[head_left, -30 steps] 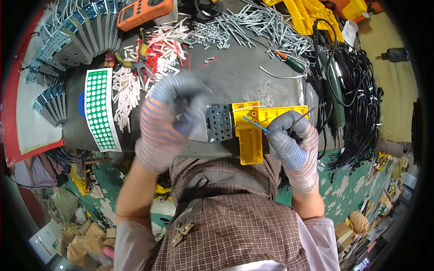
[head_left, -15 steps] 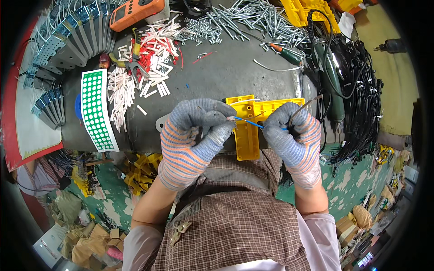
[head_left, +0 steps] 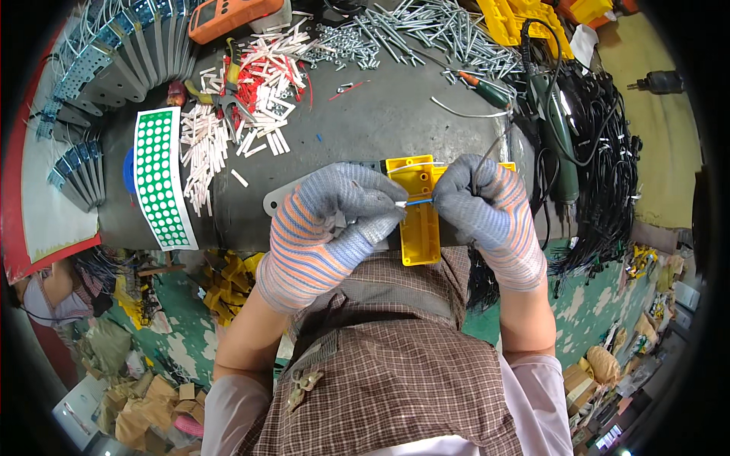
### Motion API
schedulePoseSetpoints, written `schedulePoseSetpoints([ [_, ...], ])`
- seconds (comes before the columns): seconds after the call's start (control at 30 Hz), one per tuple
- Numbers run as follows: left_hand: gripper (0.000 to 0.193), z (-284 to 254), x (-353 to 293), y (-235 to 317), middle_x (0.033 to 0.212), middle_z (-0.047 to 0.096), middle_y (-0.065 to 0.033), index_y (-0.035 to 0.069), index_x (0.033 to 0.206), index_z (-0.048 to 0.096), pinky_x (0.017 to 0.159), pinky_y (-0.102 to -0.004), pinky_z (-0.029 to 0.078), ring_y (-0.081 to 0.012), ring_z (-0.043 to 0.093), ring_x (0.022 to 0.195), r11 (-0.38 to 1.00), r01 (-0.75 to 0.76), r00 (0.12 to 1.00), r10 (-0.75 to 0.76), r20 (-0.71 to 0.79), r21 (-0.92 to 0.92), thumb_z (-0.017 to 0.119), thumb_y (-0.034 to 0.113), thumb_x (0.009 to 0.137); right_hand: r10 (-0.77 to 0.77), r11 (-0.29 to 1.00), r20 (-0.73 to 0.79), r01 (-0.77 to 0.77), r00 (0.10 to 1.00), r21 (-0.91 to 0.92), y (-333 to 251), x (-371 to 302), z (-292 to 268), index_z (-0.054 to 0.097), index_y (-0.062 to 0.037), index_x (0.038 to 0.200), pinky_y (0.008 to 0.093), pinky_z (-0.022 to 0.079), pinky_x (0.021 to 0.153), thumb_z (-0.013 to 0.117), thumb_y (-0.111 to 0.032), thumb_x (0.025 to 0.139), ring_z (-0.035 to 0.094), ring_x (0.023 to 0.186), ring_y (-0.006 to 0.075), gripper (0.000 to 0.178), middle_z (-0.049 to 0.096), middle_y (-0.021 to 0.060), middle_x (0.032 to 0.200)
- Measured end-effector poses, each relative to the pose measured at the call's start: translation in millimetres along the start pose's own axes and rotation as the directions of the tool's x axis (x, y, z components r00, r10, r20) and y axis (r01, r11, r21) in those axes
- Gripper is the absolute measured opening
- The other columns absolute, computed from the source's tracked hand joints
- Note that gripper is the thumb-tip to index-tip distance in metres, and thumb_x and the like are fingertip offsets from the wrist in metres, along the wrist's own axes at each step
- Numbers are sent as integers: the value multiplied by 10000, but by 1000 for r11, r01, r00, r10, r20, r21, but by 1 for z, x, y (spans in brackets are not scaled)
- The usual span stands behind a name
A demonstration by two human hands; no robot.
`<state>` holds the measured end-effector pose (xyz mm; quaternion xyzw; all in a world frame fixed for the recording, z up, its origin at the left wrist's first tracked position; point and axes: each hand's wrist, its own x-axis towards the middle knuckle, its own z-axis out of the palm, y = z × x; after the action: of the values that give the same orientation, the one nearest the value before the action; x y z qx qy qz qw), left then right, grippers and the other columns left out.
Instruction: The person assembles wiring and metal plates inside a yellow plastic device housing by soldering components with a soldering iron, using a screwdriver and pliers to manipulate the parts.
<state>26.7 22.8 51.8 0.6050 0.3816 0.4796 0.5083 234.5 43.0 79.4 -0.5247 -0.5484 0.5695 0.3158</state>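
My gloved left hand is closed, pinching a short white sleeve between thumb and forefinger. From the sleeve a blue wire runs to my gloved right hand, whose fingers are pressed together on it. A thin greyish lead rises out of the top of the right hand. Behind and under both hands lies a yellow plastic housing, hollow side up, its right arm partly covered by the right hand. A grey metal strip with a hole shows beside the left hand.
Loose white sleeves, cutting pliers and a sheet of green dot stickers lie on the left. Screws are heaped at the back. Right are a screwdriver, a green power tool and black cables.
My right hand has moved left and slightly up, closer to my left hand. Less blue wire shows between them, and the white sleeve now shows at the left fingertips.
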Motion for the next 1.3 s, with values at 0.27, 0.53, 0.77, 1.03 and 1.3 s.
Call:
schedulePoseSetpoints([
  [0.27,151,-9,3,5,937,684,-88,70,896,664,763,-348,506,-255,655,873,935,-99,992,66,106,341,742,66,766,-15,991,65,24,998,-133,4,-1,6,624,-47,789,226,379,546,649,-103,825,428,595,42,71,524,-41,661],
  [0.53,189,-15,-6,7,924,669,-41,104,889,649,745,-382,477,-261,620,822,726,-230,973,178,147,648,733,118,720,41,996,60,-36,997,-81,-1,-10,24,619,-7,932,250,484,668,603,-65,871,577,697,87,85,619,24,770],
  [0.77,159,12,-9,13,872,637,24,176,844,632,768,-359,445,-172,613,803,595,-328,944,242,226,734,638,207,688,-276,850,12,249,961,-464,5,-22,35,624,-34,1069,260,492,664,552,-73,939,611,727,126,154,688,75,969],
  [1.03,221,-110,-17,7,1000,613,-91,106,982,642,821,-417,468,-295,586,958,337,-152,986,113,121,929,670,89,763,34,984,-464,51,885,170,-2,-23,16,532,-12,1228,140,239,434,587,-175,930,361,503,-12,345,565,4,735],
  [1.3,147,-141,-3,-8,936,600,-114,70,891,622,826,-422,442,-320,568,918,288,-165,975,-96,200,943,680,107,761,33,948,-342,79,939,308,5,-20,16,541,-61,931,151,340,462,615,-92,891,484,536,28,90,564,13,744],
])
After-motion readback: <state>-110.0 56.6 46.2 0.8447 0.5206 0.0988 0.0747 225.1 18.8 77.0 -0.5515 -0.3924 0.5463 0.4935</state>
